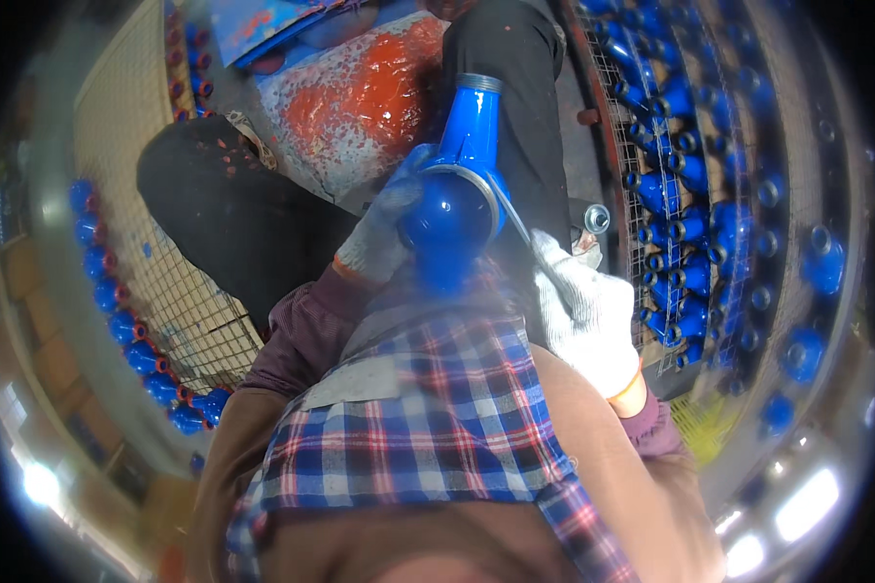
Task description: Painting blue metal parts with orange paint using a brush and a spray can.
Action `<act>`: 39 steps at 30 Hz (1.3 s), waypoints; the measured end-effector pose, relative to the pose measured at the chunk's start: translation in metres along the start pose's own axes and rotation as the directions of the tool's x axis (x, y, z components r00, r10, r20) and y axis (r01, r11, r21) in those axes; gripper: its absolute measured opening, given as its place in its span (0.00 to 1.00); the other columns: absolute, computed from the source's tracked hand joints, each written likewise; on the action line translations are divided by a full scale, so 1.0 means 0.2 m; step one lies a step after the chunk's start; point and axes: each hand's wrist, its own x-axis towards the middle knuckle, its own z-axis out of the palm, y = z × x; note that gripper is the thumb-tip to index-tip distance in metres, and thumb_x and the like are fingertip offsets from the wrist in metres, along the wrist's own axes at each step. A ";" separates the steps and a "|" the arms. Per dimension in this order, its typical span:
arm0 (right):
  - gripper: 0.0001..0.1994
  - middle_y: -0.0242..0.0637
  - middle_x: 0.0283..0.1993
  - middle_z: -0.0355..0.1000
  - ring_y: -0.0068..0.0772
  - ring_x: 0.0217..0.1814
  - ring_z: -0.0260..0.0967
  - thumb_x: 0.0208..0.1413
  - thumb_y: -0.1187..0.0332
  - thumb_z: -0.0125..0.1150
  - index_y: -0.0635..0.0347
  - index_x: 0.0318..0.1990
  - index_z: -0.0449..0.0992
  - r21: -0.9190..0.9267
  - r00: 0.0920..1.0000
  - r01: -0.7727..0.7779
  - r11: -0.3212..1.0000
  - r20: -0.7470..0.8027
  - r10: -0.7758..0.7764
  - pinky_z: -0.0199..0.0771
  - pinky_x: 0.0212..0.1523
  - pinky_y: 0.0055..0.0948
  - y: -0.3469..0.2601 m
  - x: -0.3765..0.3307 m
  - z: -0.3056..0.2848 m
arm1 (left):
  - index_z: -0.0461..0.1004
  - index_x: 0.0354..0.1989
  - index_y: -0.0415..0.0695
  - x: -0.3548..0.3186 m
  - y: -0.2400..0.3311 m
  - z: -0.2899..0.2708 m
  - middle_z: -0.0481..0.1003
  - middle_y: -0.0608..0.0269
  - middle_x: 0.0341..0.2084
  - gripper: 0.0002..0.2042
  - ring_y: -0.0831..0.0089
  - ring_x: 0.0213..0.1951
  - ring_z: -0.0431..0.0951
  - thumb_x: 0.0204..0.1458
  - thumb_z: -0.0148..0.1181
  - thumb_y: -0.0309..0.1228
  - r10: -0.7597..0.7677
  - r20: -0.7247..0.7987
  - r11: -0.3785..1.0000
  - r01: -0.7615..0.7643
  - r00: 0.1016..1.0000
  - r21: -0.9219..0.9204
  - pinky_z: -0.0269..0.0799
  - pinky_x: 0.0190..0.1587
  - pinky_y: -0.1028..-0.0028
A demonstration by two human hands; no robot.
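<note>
To the right stands a wire rack (651, 194) crowded with blue fittings (685, 233), row on row, reaching close to the right hand (583, 311). To the left a wire mesh tray (180, 301) carries a curved line of more blue fittings (126, 325) with red ends along its outer edge. Ahead, beyond the hands, lies a paint-stained board (360, 97), red and blue on grey, and the person's dark trouser legs (233, 214) flank it on either side. A plaid apron (428, 418) fills the lower middle of the view.

The open room is narrow: a gap between the legs, bounded by the rack on the right and the tray on the left. The valve body (462, 185) sits in this gap, held up above the lap, its threaded neck pointing away towards the board and its round dome towards the person.

The left hand (389, 228), in a blue-smeared glove, is cupped round the left side of the valve body, fingers curled closed against it. The right hand, in a white glove, is closed in a fist round a thin metal tool (525, 238) whose shaft runs up to the rim of the valve body. A small metal ring (596, 219) shows just above the right hand; whether the hand touches it cannot be told.
</note>
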 end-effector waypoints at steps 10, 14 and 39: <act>0.15 0.46 0.40 0.78 0.41 0.36 0.79 0.52 0.76 0.60 0.63 0.48 0.78 -0.040 0.995 -0.067 0.997 0.069 0.069 0.78 0.38 0.28 0.02 0.00 0.01 | 0.56 0.65 0.49 0.01 0.00 0.01 0.64 0.56 0.57 0.33 0.64 0.59 0.68 0.51 0.60 0.41 0.010 -0.009 0.999 -0.010 1.000 -0.053 0.70 0.59 0.63; 0.13 0.47 0.41 0.78 0.37 0.37 0.80 0.54 0.74 0.59 0.65 0.48 0.78 0.045 0.999 -0.040 0.998 0.007 0.040 0.77 0.40 0.25 0.05 0.00 0.00 | 0.52 0.68 0.48 0.01 0.00 -0.01 0.63 0.55 0.59 0.38 0.62 0.59 0.68 0.49 0.63 0.42 0.006 0.021 1.000 -0.005 1.000 -0.016 0.69 0.60 0.62; 0.18 0.47 0.35 0.78 0.38 0.25 0.76 0.51 0.76 0.61 0.60 0.52 0.77 -0.007 0.998 -0.060 0.998 -0.008 0.060 0.75 0.29 0.28 -0.01 -0.03 0.01 | 0.57 0.64 0.48 0.00 0.00 0.03 0.65 0.57 0.57 0.34 0.66 0.57 0.70 0.49 0.60 0.43 0.031 0.016 0.995 -0.033 0.999 0.095 0.70 0.58 0.66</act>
